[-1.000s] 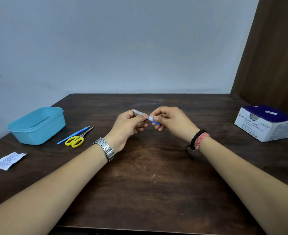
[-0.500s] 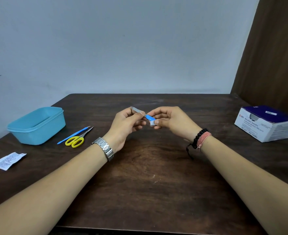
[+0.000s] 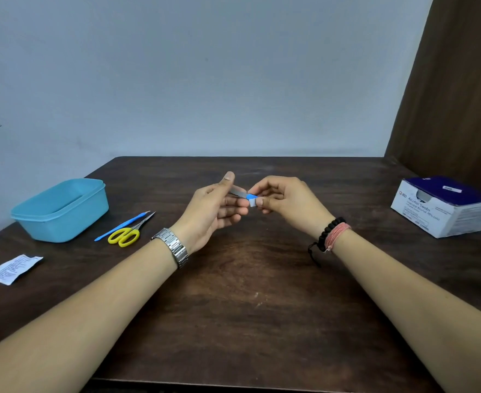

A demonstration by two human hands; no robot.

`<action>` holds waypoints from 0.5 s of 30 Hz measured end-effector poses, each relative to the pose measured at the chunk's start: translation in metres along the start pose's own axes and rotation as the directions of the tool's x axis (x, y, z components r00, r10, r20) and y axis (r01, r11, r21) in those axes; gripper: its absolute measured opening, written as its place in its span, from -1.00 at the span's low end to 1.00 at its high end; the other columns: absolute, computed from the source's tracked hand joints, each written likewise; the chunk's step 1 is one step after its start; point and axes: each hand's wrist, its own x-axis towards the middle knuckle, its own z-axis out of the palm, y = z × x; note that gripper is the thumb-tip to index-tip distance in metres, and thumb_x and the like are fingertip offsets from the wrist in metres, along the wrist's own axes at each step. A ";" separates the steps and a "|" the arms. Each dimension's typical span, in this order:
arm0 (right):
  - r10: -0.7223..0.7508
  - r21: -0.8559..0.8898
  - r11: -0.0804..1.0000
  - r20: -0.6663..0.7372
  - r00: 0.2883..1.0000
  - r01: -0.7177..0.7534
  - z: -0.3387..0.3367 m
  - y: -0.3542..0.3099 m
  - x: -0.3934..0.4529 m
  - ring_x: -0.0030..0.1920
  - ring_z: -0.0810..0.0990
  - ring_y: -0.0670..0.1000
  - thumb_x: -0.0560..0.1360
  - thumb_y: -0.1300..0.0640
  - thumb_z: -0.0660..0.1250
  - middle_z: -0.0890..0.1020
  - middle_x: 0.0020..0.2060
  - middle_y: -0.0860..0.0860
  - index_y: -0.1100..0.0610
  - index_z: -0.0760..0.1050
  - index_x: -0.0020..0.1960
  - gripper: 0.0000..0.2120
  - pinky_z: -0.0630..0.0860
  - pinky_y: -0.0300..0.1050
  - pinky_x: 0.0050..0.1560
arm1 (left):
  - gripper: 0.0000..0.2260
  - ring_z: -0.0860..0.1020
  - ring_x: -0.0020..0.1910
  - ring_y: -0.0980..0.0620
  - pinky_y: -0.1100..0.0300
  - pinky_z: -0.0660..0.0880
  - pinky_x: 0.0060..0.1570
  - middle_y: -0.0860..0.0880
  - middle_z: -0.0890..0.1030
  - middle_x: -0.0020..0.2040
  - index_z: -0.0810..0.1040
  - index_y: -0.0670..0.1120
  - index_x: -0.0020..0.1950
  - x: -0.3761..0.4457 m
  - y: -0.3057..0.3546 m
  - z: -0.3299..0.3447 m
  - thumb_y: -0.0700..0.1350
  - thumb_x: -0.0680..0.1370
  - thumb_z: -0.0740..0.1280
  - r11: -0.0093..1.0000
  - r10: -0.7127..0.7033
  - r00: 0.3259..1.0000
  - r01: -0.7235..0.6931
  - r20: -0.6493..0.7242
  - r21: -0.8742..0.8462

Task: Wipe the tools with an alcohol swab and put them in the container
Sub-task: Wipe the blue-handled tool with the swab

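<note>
**Tool under wipe, held above counter centre**

Left hand (image 3: 213, 209): raised above the middle of the dark wooden counter (image 3: 233, 307), palm turned inward, thumb upright, fingers curled under a small tool (image 3: 240, 192) with a grey metal body and a blue end. Grasping the tool at its grey part. Metal watch (image 3: 174, 246) on that wrist.

Right hand (image 3: 286, 201): just beside the left, fingertips pinching a small white alcohol swab (image 3: 252, 202) folded against the tool's blue end. Swab touching the tool; most of it hidden by the fingers. Black bead bracelet and pink cord band (image 3: 332, 234) on that wrist.

Blue plastic container (image 3: 60, 208): at the left of the counter, open-topped, well apart from both hands. Contents not visible from this angle.

Between container and left forearm, lying flat on the counter: yellow-handled scissors (image 3: 128, 234), closed, with a slim blue-handled tool (image 3: 120, 229) just beside them, roughly parallel.

Torn white swab wrapper (image 3: 14, 268): near the left front edge.

Box of alcohol swabs (image 3: 443, 207): at the right edge, white and dark blue, top opening showing.
</note>
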 end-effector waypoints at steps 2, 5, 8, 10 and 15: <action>-0.023 -0.037 0.999 -0.018 1.000 0.022 0.000 0.000 0.000 -0.16 0.69 0.02 0.51 0.26 0.41 0.71 -0.14 0.01 0.11 0.65 0.00 -0.89 0.64 -0.15 -0.04 | -0.77 0.66 -0.21 0.02 0.21 0.59 -0.20 -0.14 0.70 -0.15 0.65 -0.15 -0.01 0.001 -0.002 -0.001 -0.01 0.61 0.32 1.000 -0.017 1.000 0.017 0.018 -0.003; -0.022 -0.006 1.000 -0.084 0.996 0.022 0.000 0.000 0.001 -0.23 0.67 -0.07 0.49 0.28 0.42 0.72 -0.18 0.00 0.15 0.66 -0.04 -0.92 0.62 -0.22 -0.09 | -0.89 0.66 -0.17 0.03 0.21 0.57 -0.17 -0.13 0.70 -0.13 0.65 -0.15 -0.01 0.002 -0.004 -0.003 -0.16 0.60 0.35 1.000 -0.009 0.999 0.008 0.038 0.012; 0.003 0.067 0.998 -0.175 0.985 0.009 -0.001 0.002 0.003 -0.20 0.70 -0.02 0.49 0.31 0.42 0.72 -0.18 0.00 0.16 0.66 -0.10 -0.91 0.63 -0.17 -0.08 | -0.92 0.65 -0.16 0.05 0.22 0.59 -0.14 -0.10 0.70 -0.14 0.65 -0.15 0.02 0.002 -0.005 -0.002 -0.23 0.58 0.36 0.999 0.012 1.000 -0.013 0.022 0.030; 0.011 0.095 0.995 -0.216 0.976 0.009 -0.003 0.003 0.004 -0.16 0.71 0.00 0.49 0.32 0.41 0.71 -0.15 -0.02 0.15 0.65 -0.10 -0.90 0.64 -0.15 -0.07 | -0.89 0.65 -0.19 0.07 0.24 0.61 -0.13 -0.09 0.70 -0.16 0.63 -0.18 0.07 0.001 -0.005 -0.001 -0.27 0.57 0.37 0.999 0.017 1.000 -0.017 -0.010 0.033; 0.018 0.168 0.986 -0.196 0.980 0.016 -0.005 0.001 0.004 -0.18 0.70 -0.06 0.47 0.33 0.43 0.67 -0.11 0.02 0.17 0.61 -0.03 -0.88 0.62 -0.20 -0.05 | -0.90 0.65 -0.21 0.10 0.25 0.57 -0.16 -0.11 0.71 -0.15 0.63 -0.15 0.04 0.002 -0.008 -0.002 -0.27 0.55 0.40 0.960 0.141 0.988 -0.123 -0.057 0.251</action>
